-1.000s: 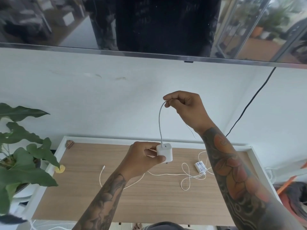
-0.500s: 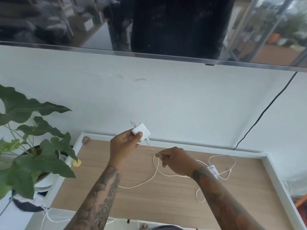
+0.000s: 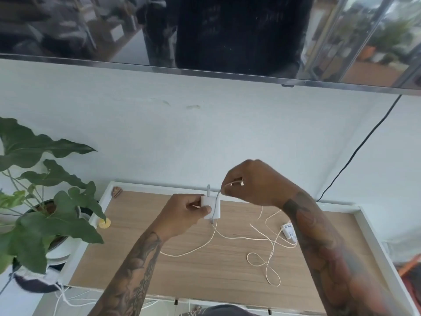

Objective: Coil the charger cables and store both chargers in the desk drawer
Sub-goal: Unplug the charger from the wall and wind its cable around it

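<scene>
Gripping a white charger [image 3: 210, 207] above the desk [image 3: 205, 270], the left hand [image 3: 182, 215] is closed around it. The right hand [image 3: 255, 181] pinches its cable [image 3: 218, 193] just beside. A second charger [image 3: 288, 231] lies on the desk amid loose cable.

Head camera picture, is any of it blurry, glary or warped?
Head view: soft daylight, no hard shadows; the right hand is smeared by motion, the left hand on the charger sharper; the screen up top mirrors the room; the desk edges splay from the wide lens.
</scene>
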